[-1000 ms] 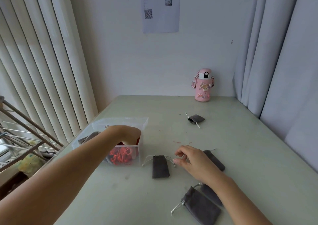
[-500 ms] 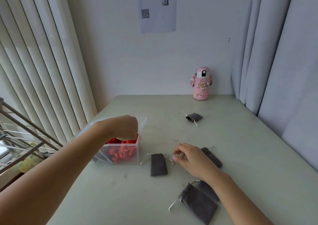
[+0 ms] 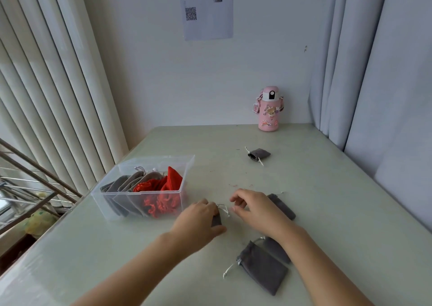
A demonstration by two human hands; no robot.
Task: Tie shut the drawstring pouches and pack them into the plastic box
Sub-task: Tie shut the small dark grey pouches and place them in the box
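A clear plastic box (image 3: pixel 187 165) at the table's left holds several grey and red drawstring pouches. My left hand (image 3: pixel 198 221) lies over a grey pouch (image 3: pixel 217 220) in front of the box and grips it; its white cord (image 3: pixel 224 209) sticks out at the top. My right hand (image 3: pixel 254 208) hovers just right of that cord with fingers curled and apart, holding nothing. Behind my right hand lies another grey pouch (image 3: pixel 284 206). Two more grey pouches (image 3: pixel 264 268) overlap near my right forearm. A tied grey pouch (image 3: pixel 259 154) rests farther back.
A pink drink bottle (image 3: pixel 269 109) stands at the table's back edge by the wall. Vertical blinds (image 3: pixel 46 83) hang on the left, curtains (image 3: pixel 385 71) on the right. A metal rack (image 3: pixel 28 188) stands beyond the table's left edge.
My left hand left the plastic box and came down onto the grey pouch in front of it. My right hand stayed near the pouch's cord.
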